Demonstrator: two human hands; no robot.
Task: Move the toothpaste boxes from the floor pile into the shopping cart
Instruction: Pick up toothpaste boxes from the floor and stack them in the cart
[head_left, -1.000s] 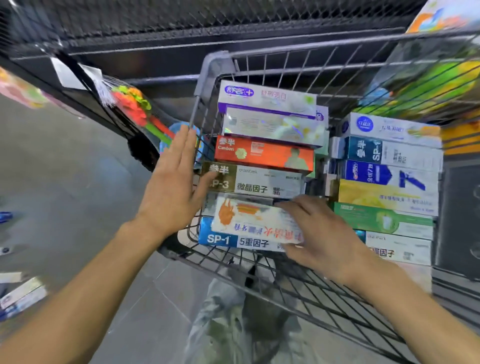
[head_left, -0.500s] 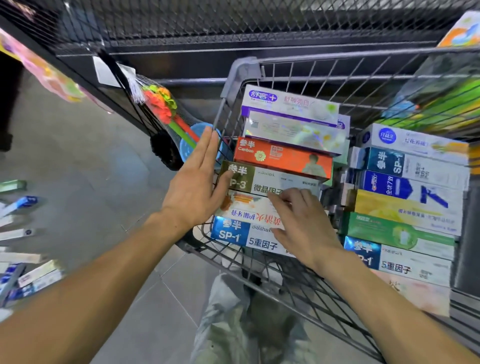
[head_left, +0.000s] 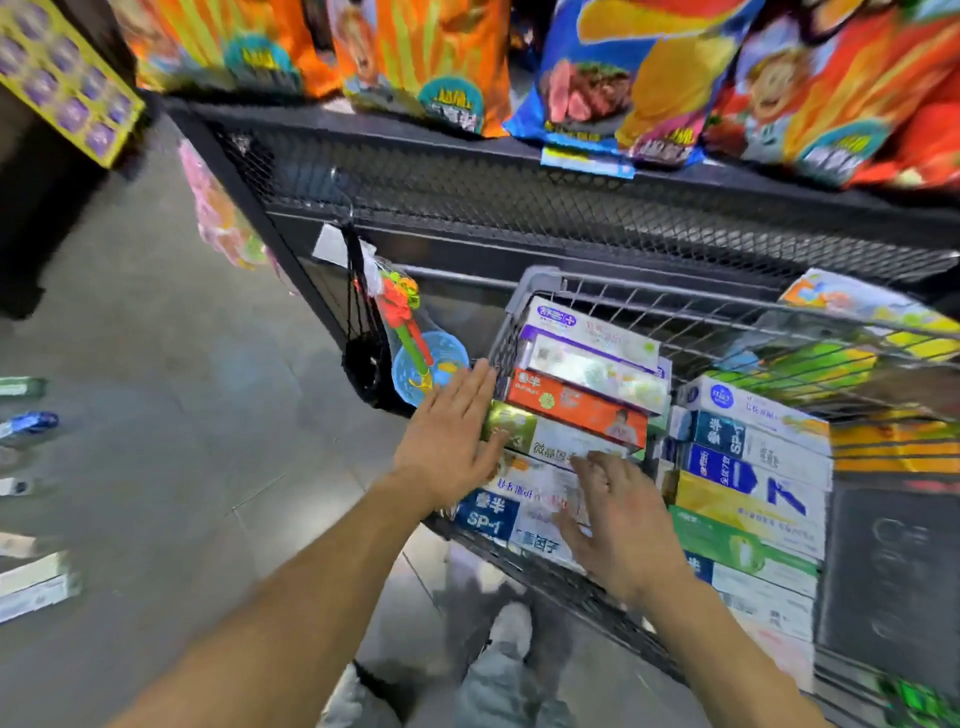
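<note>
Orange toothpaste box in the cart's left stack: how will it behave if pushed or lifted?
The orange toothpaste box looks like a stiff, flat-sided carton, so it should slide, not roll. It is probably light for its size. Wedged mid-stack among other boxes in the shopping cart, lifting it may shift its neighbours.

Both forearms are bare to the frame's edge, with no sleeves, watch, bracelet or rings showing on the left hand (head_left: 447, 441) or the right hand (head_left: 621, 525). Below, the legs wear light grey-green trousers (head_left: 498, 686) (blurred, possibly patterned), ending at a pale shoe (head_left: 511, 629).
</note>
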